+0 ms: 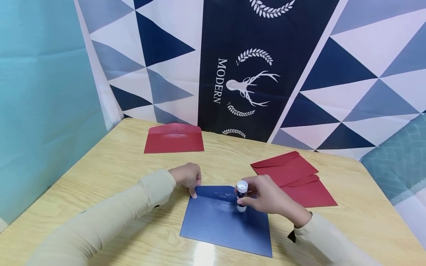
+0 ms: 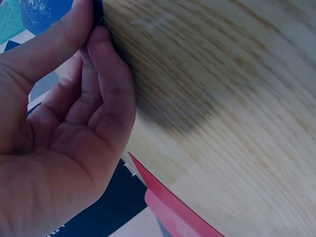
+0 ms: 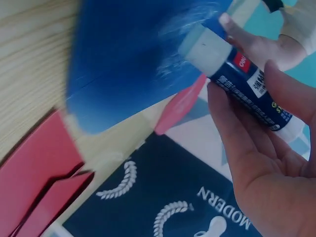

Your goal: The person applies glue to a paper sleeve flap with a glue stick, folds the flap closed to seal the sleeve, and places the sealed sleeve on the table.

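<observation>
A blue envelope (image 1: 226,225) lies on the table with its flap unfolded toward the far side. Whitish glue smears (image 1: 223,195) show on the flap and around its fold. At the flap's far left corner, my left hand (image 1: 188,176) pinches the paper between thumb and index finger; the left wrist view shows this pinch (image 2: 94,29) close up. My right hand (image 1: 267,194) grips a glue stick (image 1: 242,195) with a dark blue label and white ends. Its uncapped end (image 3: 205,49) points down at the envelope, right over the smeared area in the right wrist view.
One red envelope (image 1: 174,142) lies at the far left with its flap up. To the right, two overlapping red envelopes (image 1: 309,190) lie beside the blue one. Behind the wooden table (image 1: 116,162) hangs a patterned cloth (image 1: 166,55), with a teal curtain (image 1: 46,92) on the left.
</observation>
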The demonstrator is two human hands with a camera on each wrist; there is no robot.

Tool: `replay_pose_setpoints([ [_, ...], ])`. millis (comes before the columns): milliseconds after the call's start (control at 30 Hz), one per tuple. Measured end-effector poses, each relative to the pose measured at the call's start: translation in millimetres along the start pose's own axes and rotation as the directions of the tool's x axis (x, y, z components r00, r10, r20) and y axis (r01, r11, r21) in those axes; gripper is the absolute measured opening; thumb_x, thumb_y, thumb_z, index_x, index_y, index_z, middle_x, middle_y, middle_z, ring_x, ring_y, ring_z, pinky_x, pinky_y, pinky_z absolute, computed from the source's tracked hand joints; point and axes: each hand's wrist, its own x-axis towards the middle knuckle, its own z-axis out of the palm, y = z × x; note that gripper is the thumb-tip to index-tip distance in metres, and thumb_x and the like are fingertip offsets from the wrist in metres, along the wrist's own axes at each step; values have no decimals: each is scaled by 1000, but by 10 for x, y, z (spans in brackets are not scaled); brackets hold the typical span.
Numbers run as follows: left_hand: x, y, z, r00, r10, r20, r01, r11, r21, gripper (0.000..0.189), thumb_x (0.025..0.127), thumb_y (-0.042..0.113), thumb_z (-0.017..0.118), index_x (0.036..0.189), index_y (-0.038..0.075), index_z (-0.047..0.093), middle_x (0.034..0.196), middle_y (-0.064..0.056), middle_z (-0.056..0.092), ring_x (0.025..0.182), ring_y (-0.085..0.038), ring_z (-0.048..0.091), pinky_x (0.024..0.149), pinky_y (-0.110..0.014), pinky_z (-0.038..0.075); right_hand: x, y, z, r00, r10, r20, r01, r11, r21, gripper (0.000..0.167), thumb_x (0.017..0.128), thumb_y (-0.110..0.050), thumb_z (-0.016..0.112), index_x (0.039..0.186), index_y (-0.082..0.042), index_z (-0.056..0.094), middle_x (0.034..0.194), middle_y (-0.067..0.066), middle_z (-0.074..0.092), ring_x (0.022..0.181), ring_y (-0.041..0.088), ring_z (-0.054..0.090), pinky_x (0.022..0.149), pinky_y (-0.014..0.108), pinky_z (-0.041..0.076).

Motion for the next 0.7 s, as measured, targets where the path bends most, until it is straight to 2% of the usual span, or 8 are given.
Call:
replay_pose_setpoints([
  [133, -12, 3, -12, 1000, -1, 3, 1, 1000, -18, 52, 65, 9, 87, 47, 16, 39, 45, 6, 36, 51, -7, 35, 59, -21, 35, 143, -71, 121, 999, -31, -23, 33, 995, 92, 23, 77, -9, 79, 96, -3, 69, 90, 6, 72, 83, 10, 71, 77, 27, 59],
  [400, -19, 20, -5, 1000, 8, -15, -8, 1000, -1, 44, 63, 10, 88, 51, 16, 47, 47, 8, 41, 53, -6, 40, 55, -18, 35, 318, -164, 396, 999, -43, -3, 43, 981, 187, 22, 77, -4, 78, 97, -1, 68, 92, 8, 71, 83, 5, 68, 79, 21, 57],
  [567, -26, 21, -17, 1000, -26, -9, 25, 1000, -14, 41, 63, 8, 88, 52, 15, 49, 48, 6, 48, 50, -6, 45, 56, -18, 37, 354, -197, 486, 998, -60, -8, 60, 982, 177, 21, 78, -3, 77, 96, -1, 68, 90, 8, 71, 82, 4, 67, 80, 20, 57],
  [700, -29, 9, -28, 1000, -23, -7, 22, 1000, -12, 41, 63, 9, 88, 52, 16, 49, 48, 6, 49, 49, -6, 46, 56, -18, 37, 348, -197, 521, 998, -51, -32, 54, 990, 131, 21, 79, -4, 76, 97, -2, 67, 90, 7, 71, 83, 5, 68, 79, 20, 57],
])
